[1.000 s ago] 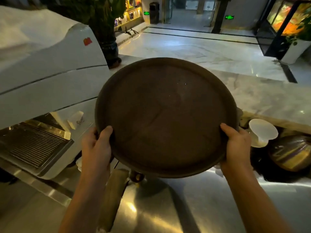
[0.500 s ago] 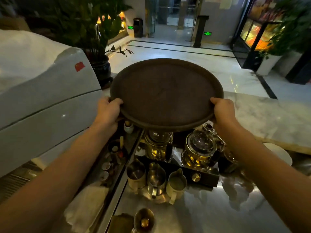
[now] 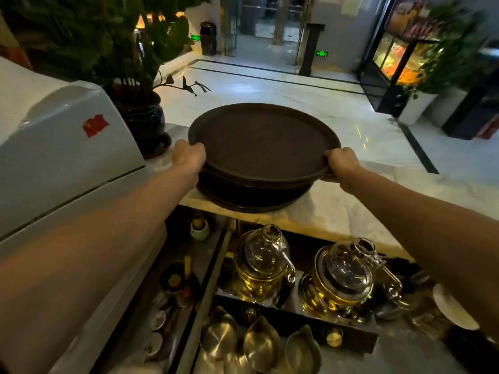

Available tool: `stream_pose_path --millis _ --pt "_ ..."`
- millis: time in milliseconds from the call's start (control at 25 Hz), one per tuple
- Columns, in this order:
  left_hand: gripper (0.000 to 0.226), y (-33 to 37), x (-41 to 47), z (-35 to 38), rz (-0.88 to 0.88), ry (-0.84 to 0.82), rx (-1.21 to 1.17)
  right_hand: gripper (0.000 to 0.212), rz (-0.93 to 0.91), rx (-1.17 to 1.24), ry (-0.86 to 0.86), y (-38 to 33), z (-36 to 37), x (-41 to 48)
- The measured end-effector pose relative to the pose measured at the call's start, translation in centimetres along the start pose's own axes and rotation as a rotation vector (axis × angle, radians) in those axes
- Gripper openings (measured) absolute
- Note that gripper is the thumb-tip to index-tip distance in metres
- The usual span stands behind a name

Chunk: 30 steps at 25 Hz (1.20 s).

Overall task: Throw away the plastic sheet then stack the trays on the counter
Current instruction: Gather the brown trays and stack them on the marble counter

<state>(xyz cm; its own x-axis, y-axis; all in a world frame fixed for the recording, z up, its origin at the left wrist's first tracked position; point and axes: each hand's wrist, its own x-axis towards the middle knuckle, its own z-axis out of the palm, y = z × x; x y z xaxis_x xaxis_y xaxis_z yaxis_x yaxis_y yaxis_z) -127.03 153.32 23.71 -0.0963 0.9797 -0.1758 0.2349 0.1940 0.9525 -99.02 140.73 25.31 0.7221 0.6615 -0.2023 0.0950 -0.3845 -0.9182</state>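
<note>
A round dark brown tray [image 3: 264, 141] lies level on top of a stack of similar trays [image 3: 251, 197] that stands on the marble counter [image 3: 337, 209]. My left hand [image 3: 189, 153] grips the top tray's left rim. My right hand [image 3: 341, 163] grips its right rim. Both arms are stretched forward over the work area. No plastic sheet is in view.
A white machine [image 3: 67, 163] with a red sticker stands at the left. A potted plant [image 3: 143, 117] sits on the counter just left of the trays. Below the counter are two glass teapots [image 3: 263, 263] [image 3: 345, 276], several metal pitchers [image 3: 259, 344] and a white plate [image 3: 451, 309].
I have carried the tray forward and lowered it from in front of me onto the stack on the counter. Both hands stay on its rim.
</note>
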Motion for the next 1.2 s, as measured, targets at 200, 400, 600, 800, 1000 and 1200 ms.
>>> stream_pose_path --millis 200,400,600,800,1000,1200 --pt "0.044 -2.6 3.7 1.8 0.026 0.000 0.126 0.039 -0.020 -0.238 0.061 2.2 3.2 4.2" --pt "0.041 -6.5 5.0 2.6 -0.016 0.028 0.218 0.039 -0.084 -0.383 0.081 3.4 4.9 5.7" --pt "0.036 -7.9 5.3 3.1 0.034 0.039 0.241 0.025 -0.100 -0.423 0.100 5.1 5.6 5.6" --pt "0.040 -8.1 4.8 3.5 0.023 0.052 0.276 0.011 -0.171 -0.565 0.156 5.1 5.5 5.1" --pt "0.039 -7.9 4.3 3.6 0.057 0.045 0.315 0.017 -0.277 -0.691 0.169 5.8 4.8 5.0" --pt "0.042 -7.1 3.8 3.8 0.023 0.022 0.387 0.030 -0.228 -0.688 0.060 6.1 4.3 5.0"
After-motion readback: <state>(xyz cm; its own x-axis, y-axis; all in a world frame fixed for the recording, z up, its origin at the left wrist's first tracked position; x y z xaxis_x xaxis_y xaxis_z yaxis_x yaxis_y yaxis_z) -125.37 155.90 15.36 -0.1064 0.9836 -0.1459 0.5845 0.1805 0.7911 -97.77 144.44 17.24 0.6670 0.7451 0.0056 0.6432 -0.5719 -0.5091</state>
